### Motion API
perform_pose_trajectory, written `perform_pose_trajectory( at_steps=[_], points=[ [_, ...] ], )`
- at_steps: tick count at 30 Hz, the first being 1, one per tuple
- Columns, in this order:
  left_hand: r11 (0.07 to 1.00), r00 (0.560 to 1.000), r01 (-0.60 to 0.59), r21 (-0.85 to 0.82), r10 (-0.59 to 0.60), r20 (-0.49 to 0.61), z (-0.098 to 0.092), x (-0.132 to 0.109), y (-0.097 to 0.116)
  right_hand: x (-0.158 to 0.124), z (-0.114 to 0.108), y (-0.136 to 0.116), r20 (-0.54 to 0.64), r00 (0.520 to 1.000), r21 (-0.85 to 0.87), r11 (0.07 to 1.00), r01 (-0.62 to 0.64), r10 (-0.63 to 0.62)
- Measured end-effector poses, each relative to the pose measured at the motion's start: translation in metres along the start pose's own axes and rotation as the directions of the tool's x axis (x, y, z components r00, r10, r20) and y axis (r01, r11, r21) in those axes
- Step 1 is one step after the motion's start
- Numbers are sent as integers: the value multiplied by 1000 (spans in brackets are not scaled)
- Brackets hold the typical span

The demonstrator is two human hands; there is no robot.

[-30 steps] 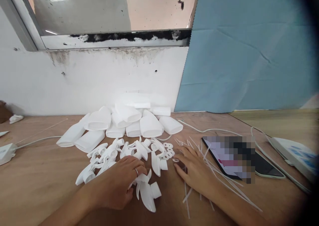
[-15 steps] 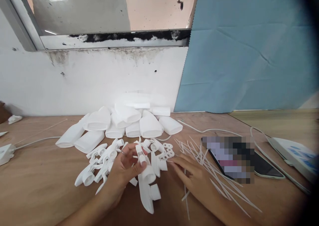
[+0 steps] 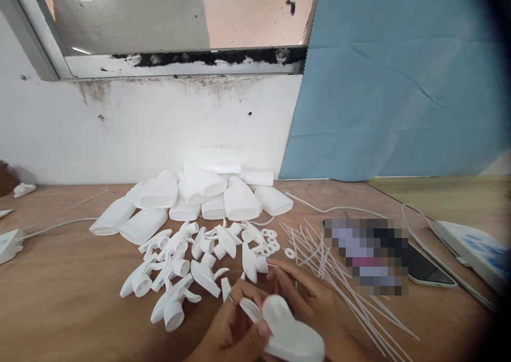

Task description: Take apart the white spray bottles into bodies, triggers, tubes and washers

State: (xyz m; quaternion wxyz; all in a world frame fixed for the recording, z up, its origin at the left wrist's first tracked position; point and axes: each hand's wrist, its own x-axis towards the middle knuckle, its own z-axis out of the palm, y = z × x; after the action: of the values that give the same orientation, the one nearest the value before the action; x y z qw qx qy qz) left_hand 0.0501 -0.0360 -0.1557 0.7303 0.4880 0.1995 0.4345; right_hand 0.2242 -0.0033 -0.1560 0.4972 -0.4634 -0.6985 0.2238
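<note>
Pinching a white part (image 3: 297, 338) between thumb and fingers of the left hand (image 3: 239, 325) at bottom centre, near the lower edge; with right hand (image 3: 309, 293) curled just behind, cannot tell whether on anything; with table (image 3: 67, 314) spreading over lower left, tubes (image 3: 321, 261) at lower right; lower than half a second ago.

A slim, seemingly silver ring (image 3: 232, 300) encircles one left finger (image 3: 248, 289).

We count at least ten bottles (image 3: 242, 197), ten trigger heads (image 3: 301, 338), six rings (image 3: 293, 255), a dozen tubes (image 3: 324, 261).
</note>
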Motion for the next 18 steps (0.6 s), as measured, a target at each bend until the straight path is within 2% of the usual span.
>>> perform_pose_trajectory(
  at_steps=[2,4,7,11,15,18],
  points=[
    [995,998,-43,87,39,50,-1,-1,-13,0,1,4,5,997,24,997,-75,75],
    [967,996,-74,243,60,61,-7,0,-20,1,1,8,1,995,26,995,-95,95],
    [882,998,-50,469,67,-20,-18,4,-15,1,-2,12,-21,997,-20,997,-72,72],
    [815,987,34,579,63,-148,-30,7,1,2,-8,11,5,995,-97,991,97,-97],
    [754,982,86,651,46,-183,-34,9,6,2,-9,7,121,948,-159,937,311,-294],
    [643,986,96,760,41,-159,-33,9,7,3,-9,5,252,904,-144,911,387,-344]
  ],
)
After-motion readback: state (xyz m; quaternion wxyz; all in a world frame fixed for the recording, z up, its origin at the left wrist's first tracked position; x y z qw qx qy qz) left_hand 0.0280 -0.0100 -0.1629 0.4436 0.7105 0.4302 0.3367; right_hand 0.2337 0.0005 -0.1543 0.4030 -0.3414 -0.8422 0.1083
